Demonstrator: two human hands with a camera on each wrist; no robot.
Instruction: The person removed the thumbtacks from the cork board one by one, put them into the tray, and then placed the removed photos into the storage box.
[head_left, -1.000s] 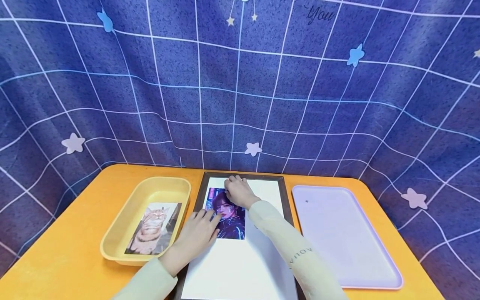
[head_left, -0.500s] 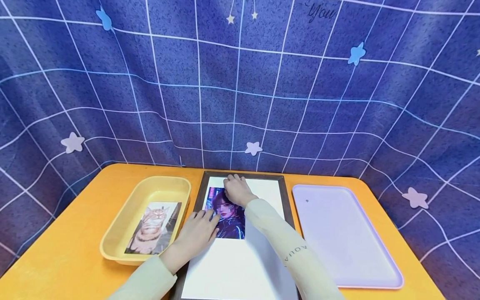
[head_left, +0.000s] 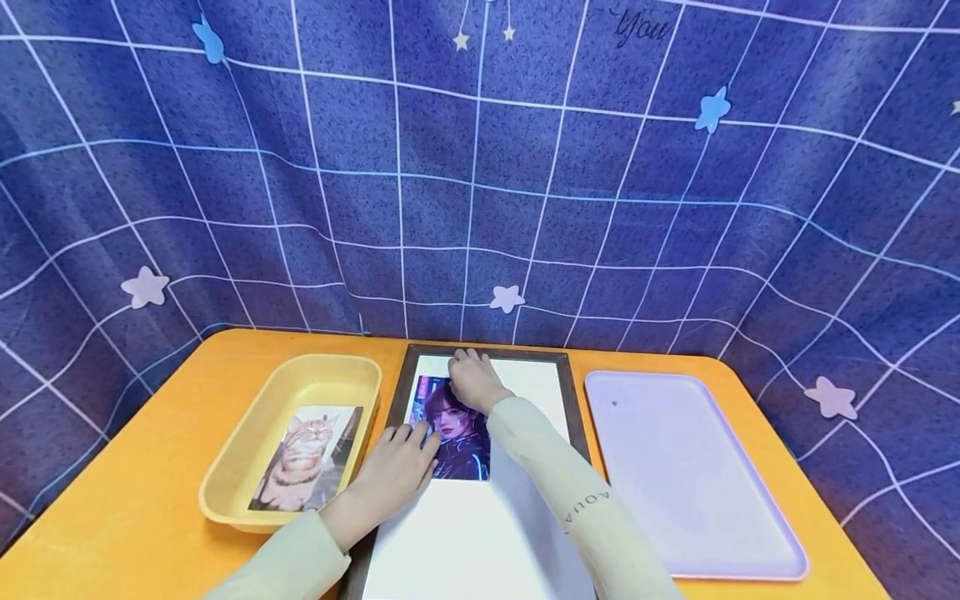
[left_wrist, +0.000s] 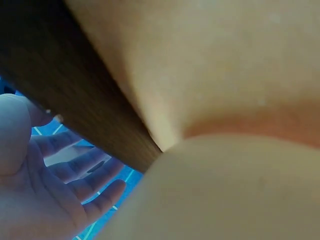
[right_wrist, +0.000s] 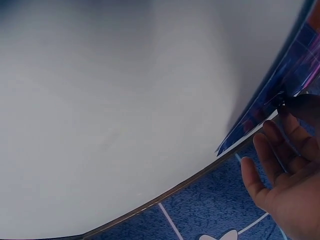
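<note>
Head view: the right hand (head_left: 477, 379), fingers curled, works at the upper right of a portrait print (head_left: 463, 454), where the right wrist view shows thumb and forefinger brought together at its edge, apparently pinching it. The left hand (head_left: 397, 467) lies palm down with fingers extended and slightly apart, fingertips on the print's left margin, gripping nothing that can be seen. Contact at these separate places would presumably keep the sheet from turning or sliding. The right forearm slants in from the lower right, its wrist above the print's right side; the left reaches in low across the dark frame (head_left: 573, 408), its wrist just beside the yellow basin (head_left: 225, 467). The print lies at the upper left of the white panel (head_left: 450, 542) within that frame. Farther out, the basin holds a cat picture (head_left: 307, 458) on the person's left, probably within easy reach; a lilac tray (head_left: 697, 475) rests to the right. All stand on an orange table (head_left: 120, 467), before a blue gridded curtain (head_left: 525, 167).
</note>
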